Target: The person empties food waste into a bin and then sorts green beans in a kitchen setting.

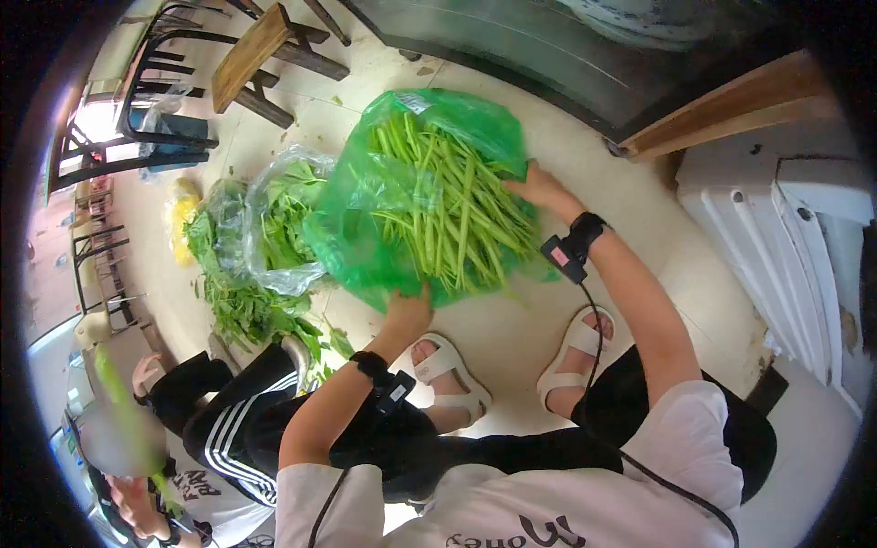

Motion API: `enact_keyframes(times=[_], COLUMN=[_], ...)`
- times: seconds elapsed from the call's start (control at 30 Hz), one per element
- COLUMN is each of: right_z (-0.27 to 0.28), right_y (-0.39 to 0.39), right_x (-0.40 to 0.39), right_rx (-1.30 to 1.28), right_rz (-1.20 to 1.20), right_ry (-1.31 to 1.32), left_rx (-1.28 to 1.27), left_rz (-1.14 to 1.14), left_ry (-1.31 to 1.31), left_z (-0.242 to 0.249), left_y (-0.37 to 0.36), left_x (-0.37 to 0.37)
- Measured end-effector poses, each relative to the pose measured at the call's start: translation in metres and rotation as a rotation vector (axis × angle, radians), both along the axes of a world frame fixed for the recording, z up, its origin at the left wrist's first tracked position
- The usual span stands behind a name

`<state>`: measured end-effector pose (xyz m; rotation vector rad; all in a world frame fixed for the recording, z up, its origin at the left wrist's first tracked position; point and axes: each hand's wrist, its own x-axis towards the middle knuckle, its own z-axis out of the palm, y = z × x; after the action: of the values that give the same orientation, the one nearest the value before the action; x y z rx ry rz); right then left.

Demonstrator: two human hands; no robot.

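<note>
A large green plastic bag (352, 233) lies spread on the floor in front of me, with a heap of long green beans (466, 210) showing on it. At its near edge, my left hand (408, 310) grips the plastic, fingers partly hidden by the fold. My right hand (544, 190) is closed on the bag's right edge, close beside the beans. Black wrist straps with small boxes sit on both wrists.
Left of the green bag are a clear plastic bag (274, 274) of leafy greens and loose greens (242, 310). A wooden stool (251, 55) stands behind them. Another person (219, 493) sits at lower left. A white cabinet-like unit (767, 237) stands at right.
</note>
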<state>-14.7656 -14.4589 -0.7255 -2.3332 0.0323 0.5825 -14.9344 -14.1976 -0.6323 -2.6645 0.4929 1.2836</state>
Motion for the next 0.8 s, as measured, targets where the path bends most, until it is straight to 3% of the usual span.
enact_keyframes(times=[0.07,0.13,0.17,0.23,0.33,0.43,0.53,0.63,0.67,0.73,0.8], right_z=[-0.029,-0.035,-0.02,0.028,0.058,0.119,0.13,0.195,0.192,0.179,0.208], right_y=[-0.005,-0.01,-0.013,-0.021,-0.025,-0.031,-0.025,-0.019,-0.022,-0.037,-0.043], right_x=[-0.012,-0.01,-0.005,0.007,0.012,0.023,0.026,0.02,0.023,0.034,0.03], right_rx=[0.011,0.028,0.022,0.011,0.182,0.326,0.565,0.492,0.342,0.039,0.016], right_rz=[-0.079,-0.158,-0.084,0.064,-0.099,-0.008,-0.034,0.21,0.223,0.25,0.254], right_ry=[0.063,0.114,0.24,0.496,0.498,0.669,0.602,0.549,0.603,0.702,0.642], left_rx=[-0.065,-0.089,-0.098,-0.23,-0.324,-0.244,-0.2,-0.302,-0.353,-0.362,-0.337], left_rz=[-0.051,-0.101,-0.126,-0.06,-0.044,-0.099,-0.151,-0.213,-0.24,-0.134,-0.006], left_ry=[0.209,0.247,0.27,0.15,-0.009,-0.083,-0.21,-0.313,-0.334,-0.41,-0.506], left_z=[-0.01,0.021,0.034,0.042,0.075,0.124,0.169,0.199,0.207,0.218,0.234], left_y=[-0.003,-0.012,-0.014,0.007,0.039,0.048,0.04,0.034,0.035,0.045,0.066], left_x=[-0.012,-0.007,-0.007,-0.009,-0.003,0.009,0.011,-0.004,-0.009,-0.01,0.0])
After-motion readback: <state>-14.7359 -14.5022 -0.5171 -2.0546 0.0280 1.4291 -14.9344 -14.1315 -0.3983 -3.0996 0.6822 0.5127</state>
